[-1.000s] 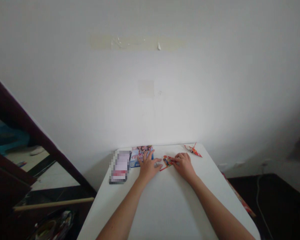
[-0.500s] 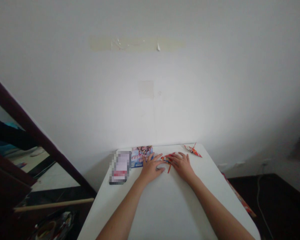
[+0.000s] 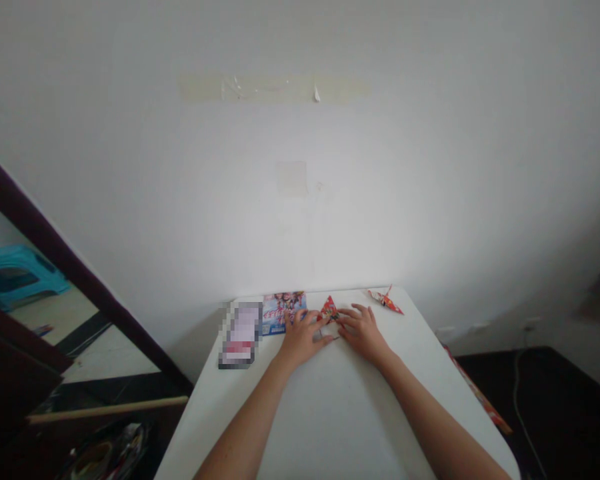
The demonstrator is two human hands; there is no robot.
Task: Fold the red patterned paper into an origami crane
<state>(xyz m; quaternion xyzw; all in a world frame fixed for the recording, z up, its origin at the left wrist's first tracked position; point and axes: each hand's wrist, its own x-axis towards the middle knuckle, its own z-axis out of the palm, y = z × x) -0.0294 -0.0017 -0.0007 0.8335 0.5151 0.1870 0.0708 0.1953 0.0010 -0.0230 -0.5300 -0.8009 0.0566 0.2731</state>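
Note:
A small red patterned piece of folded paper (image 3: 329,306) lies on the table with its pointed tip toward the wall. My left hand (image 3: 303,339) rests at its left side, fingers spread and the index fingertip at the paper's lower edge. From the right, my right hand (image 3: 365,335) reaches in with fingers stretched apart, its fingertips touching the paper's lower right corner. The lower part of the paper is partly hidden by the fingertips. Beyond my right hand sits a folded red and white paper crane (image 3: 387,302). A blue printed leaflet (image 3: 275,317) lies partly under my left fingers.
A phone (image 3: 243,330), blurred out, lies on the left of the white table (image 3: 325,413). The wall (image 3: 370,200) stands at the table's far edge. At left are a mirror with a dark frame (image 3: 80,270) and a wooden stick (image 3: 110,409); a cable (image 3: 517,387) hangs at right.
The folded paper has turned, and its red tip now points toward the wall; the thin strip that stuck out toward me no longer shows. My right fingers have drawn back off its top.

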